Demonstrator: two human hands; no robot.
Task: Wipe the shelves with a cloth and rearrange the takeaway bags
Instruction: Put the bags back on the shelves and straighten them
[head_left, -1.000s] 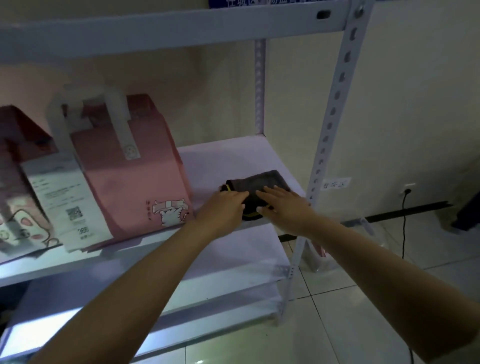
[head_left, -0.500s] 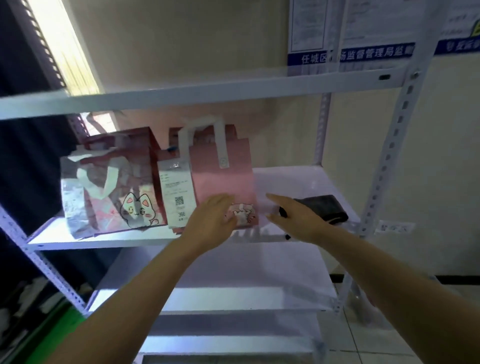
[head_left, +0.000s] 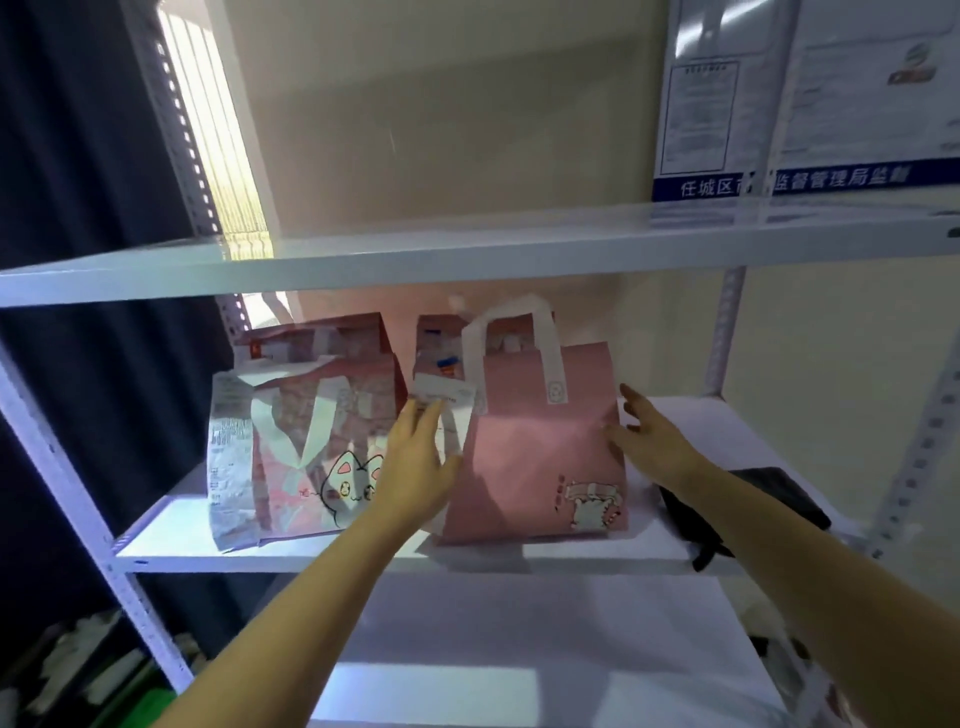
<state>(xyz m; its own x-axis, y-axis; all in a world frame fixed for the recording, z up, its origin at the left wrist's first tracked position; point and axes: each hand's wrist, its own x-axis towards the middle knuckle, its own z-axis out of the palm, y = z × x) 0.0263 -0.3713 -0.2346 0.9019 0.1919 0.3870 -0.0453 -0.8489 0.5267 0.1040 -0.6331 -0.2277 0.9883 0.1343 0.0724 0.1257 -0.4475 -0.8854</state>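
A pink takeaway bag (head_left: 540, 447) with white handles stands on the middle shelf (head_left: 171, 540). My left hand (head_left: 415, 457) lies flat against its left side, over a white receipt (head_left: 447, 410) stuck there. My right hand (head_left: 647, 441) touches the bag's right edge with spread fingers. Neither hand holds anything. Left of it stands a second bag (head_left: 306, 441) with a cat drawing and a long receipt. A dark folded cloth (head_left: 779, 493) lies on the shelf's right end, partly hidden by my right forearm.
An upper shelf (head_left: 467, 254) runs just above the bag handles. A lower shelf (head_left: 519, 649) sits beneath. Perforated white uprights (head_left: 919, 447) frame the rack. Notices (head_left: 810, 104) hang on the wall at top right. A dark curtain fills the left.
Both hands have left the dark cloth and moved left and up to the pink bag's sides. My view has swung up and left.
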